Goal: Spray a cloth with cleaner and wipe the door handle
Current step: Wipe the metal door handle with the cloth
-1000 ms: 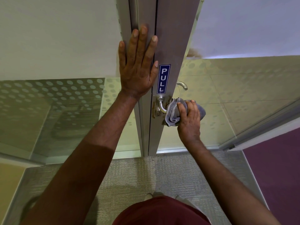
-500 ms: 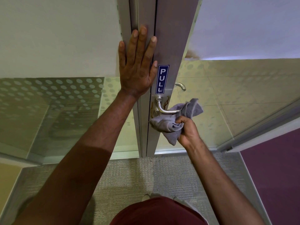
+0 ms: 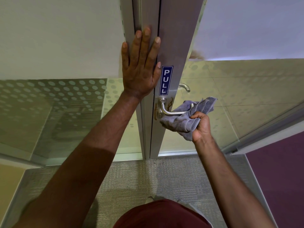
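Door handle, a brushed-metal lever, sticks out to the right from the door's metal edge, and your cloth is draped over its far end. Your right hand has its fingers curled tightly around the bunched grey cloth, holding it from below against the outer part of the lever; the inner bend of the lever near the door stays bare. One corner of the cloth stands up past the lever's tip, and another fold hangs down beside your wrist. Your left hand lies flat with its fingers straight and slightly spread, palm pressed against the door frame where it meets the door edge, above and to the left of the lever. Just right of that hand's thumb, a blue PULL sticker runs vertically down the door edge, ending just above the lever's base. A second lever shows through the glass on the door's other side. Frosted glass with a dot pattern sits to the left of the frame. Grey carpet lies under you, with purple flooring at the right.
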The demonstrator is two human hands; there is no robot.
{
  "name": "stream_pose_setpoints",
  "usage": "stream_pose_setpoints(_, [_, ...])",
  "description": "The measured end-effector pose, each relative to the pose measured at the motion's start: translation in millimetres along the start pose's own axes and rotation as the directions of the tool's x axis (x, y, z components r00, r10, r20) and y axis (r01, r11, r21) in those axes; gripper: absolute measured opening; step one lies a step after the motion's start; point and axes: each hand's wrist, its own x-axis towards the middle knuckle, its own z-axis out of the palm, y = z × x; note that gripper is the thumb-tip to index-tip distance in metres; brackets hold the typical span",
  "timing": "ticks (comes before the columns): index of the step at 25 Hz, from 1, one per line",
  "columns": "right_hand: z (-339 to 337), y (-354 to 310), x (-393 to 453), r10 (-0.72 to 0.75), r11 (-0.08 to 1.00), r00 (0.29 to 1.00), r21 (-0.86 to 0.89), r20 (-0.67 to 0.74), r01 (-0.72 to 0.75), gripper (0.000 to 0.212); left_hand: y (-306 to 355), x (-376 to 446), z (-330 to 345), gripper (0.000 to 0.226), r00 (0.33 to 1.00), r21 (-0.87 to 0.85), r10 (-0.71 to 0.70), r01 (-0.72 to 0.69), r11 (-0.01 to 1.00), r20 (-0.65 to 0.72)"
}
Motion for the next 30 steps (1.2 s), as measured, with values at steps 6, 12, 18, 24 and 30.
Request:
stream_pose_setpoints(6, [4.0, 25.9, -2.3, 0.018, 1.0, 1.0, 0.015, 0.017, -0.019, 0.048, -0.2, -0.9, 1.9, 0.053, 1.0, 0.01, -0.005, 0.005, 1.0, -0.029])
stream_pose_setpoints(12, [25.8, 64.8, -3.9, 0.118, 0.993, 0.988, -0.012, 0.097, -0.117, 0.048, -0.4, -1.1, 2.5, 0.053, 0.999, 0.017, -0.002, 0.002, 1.0, -0.034])
stream_pose_setpoints(18, [32.7, 69.6, -12.8, 0.244, 0.969, 0.944, -0.008, 0.221, -0.249, 0.045, -0.7, -0.4, -0.6, 0.053, 1.0, 0.003, -0.003, 0.003, 1.0, -0.018])
stream_pose_setpoints(24, [-13.4, 8.6, -17.2, 0.164, 0.986, 0.976, -0.027, 0.145, -0.162, 0.05, 0.5, 0.9, -2.0, 0.052, 1.0, -0.007, 0.007, -0.007, 1.0, 0.005])
stream_pose_setpoints(30, [-3.6, -8.9, -3.1, -0.322, 0.632, 0.945, -0.731, 0.054, 0.257, 0.052, 0.4, -0.5, 1.8, 0.052, 1.0, 0.007, -0.007, 0.007, 1.0, -0.014])
